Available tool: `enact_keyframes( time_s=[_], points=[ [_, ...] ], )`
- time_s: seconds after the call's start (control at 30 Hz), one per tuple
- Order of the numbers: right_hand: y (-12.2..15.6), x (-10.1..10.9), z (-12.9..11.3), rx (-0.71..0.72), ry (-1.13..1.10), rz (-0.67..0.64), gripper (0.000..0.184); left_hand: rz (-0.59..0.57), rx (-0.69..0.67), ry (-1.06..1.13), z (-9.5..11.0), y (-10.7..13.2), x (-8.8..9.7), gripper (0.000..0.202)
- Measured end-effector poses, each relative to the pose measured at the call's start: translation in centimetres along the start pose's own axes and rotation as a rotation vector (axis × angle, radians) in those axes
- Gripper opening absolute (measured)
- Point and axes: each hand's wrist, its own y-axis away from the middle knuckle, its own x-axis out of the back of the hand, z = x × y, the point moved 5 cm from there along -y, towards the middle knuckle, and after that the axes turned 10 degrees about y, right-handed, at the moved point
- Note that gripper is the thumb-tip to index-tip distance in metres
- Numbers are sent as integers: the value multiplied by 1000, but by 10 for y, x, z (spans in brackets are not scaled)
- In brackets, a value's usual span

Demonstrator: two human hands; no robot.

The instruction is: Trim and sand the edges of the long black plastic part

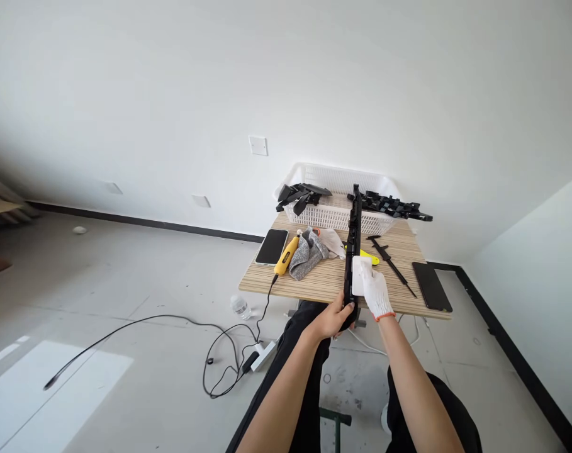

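My left hand (330,322), bare, is closed around the near end of a long black plastic strip (355,229). The strip stretches away from me over the table, its far end reaching the basket. My right hand (375,294) wears a white knitted glove with an orange cuff. Its fingers press a flat white rectangular piece (357,286) against the strip's right side, just beyond my left hand. Partly behind the strip and glove lies a yellow-handled tool (371,258). A black caliper (392,264) rests to the right.
Black plastic parts (309,194) and more strips (389,204) lie in a white basket (323,219) at the table's back. A phone (271,246), a corded yellow tool (286,255) and a grey cloth (309,255) lie left; a dark phone (431,286) lies right. Cables (210,325) cross the floor.
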Motion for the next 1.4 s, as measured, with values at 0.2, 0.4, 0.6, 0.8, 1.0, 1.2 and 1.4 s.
enact_keyframes(
  time_s=[0.2,0.4,0.6,0.8,1.0,1.2,1.4],
  points=[
    [-1,2,-8,-8,97,27,70,10,9,25,-1,0,0,48],
    [0,2,-6,35,129,28,68,-5,-5,21,7,3,0,51],
    [-1,7,-6,-5,143,77,68,-16,2,4,8,2,-1,40],
    [-10,4,8,-49,170,104,70,6,24,23,12,2,-3,25],
    [-7,1,10,8,154,109,67,8,57,31,10,2,-2,32],
    [-6,1,11,8,176,146,61,-2,57,82,11,2,-2,32],
    [-3,1,11,-12,151,151,59,-18,54,62,6,3,-1,37]
  ],
)
